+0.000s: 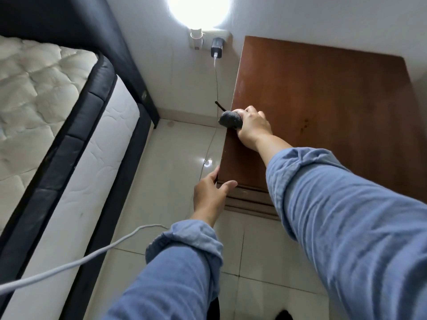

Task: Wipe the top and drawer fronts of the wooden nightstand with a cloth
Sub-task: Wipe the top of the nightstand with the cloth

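Head view, looking steeply down at a wooden nightstand [323,107] against a white wall. Right hand [253,127] sits at the left edge of the nightstand top, about halfway along that edge, fingers curled round a bunched dark grey cloth [231,119]. Cloth wad is pressed at the edge of the top and sticks out past it toward the floor side. Left hand [211,195] is at the near left corner of the nightstand: thumb lies across the front corner edge, fingers reach along the left side, fairly straight, not wrapped round anything, holding nothing loose. Stepped drawer fronts [249,200] show just below the front edge, seen very foreshortened. Both arms in rolled-up blue sleeves [346,215].

Wall above has an outlet plate with a glowing night light [196,10] and a black charger [216,47] plugged in; thin white cable [216,75] drops from the charger down beside the nightstand to the glossy tiled floor [180,144]. Thicker white cord [69,264] runs across the floor at lower left. Bed on the left: quilted white mattress [34,88] on a dark frame [76,125]. A few small dark spots on the nightstand top right of the right hand.
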{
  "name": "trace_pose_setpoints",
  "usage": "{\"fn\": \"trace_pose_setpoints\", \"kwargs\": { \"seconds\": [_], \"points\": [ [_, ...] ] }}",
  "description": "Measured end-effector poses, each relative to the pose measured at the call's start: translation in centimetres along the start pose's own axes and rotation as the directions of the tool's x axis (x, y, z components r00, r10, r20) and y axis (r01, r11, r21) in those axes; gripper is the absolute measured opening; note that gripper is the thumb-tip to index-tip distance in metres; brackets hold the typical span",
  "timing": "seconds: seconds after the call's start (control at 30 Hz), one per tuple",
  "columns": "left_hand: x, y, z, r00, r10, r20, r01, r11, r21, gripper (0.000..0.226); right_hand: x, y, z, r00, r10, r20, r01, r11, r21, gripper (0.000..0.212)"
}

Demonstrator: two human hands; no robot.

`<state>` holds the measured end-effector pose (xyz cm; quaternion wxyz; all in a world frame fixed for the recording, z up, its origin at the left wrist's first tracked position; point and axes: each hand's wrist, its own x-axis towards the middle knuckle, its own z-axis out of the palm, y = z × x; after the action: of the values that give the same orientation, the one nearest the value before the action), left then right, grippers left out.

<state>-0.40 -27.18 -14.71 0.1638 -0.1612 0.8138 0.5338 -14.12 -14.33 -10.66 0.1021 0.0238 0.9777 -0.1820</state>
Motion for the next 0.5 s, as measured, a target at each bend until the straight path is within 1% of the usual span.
{"fn": "trace_pose_setpoints", "kwargs": {
  "seconds": [0.13,0.23,0.4,0.5],
  "points": [
    [-0.1,0.1,0.5,0.999,-0.015,-0.044,0.015,1.000,-0.002,0.051,-2.4,0.2,0.9,0.999,-0.051,-0.008,0.051,0.998,-0.024,0.050],
    [-0.4,0.2,0.8,0.998,0.001,-0.066,0.000,1.000,0.010,0.046,-4.6,0.4,1.4,0.995,-0.098,0.006,0.098,0.995,-0.011,0.048],
    [-0.7,0.5,1.1,0.997,-0.006,-0.080,0.007,1.000,0.010,0.039,-7.5,0.6,2.1,0.990,-0.136,0.034,0.137,0.990,-0.019,0.050],
    [-0.5,0.4,1.1,0.997,0.011,-0.081,-0.009,1.000,0.025,0.035,-7.6,0.6,2.0,0.989,-0.140,0.038,0.140,0.990,0.003,0.049]
  ]
}}
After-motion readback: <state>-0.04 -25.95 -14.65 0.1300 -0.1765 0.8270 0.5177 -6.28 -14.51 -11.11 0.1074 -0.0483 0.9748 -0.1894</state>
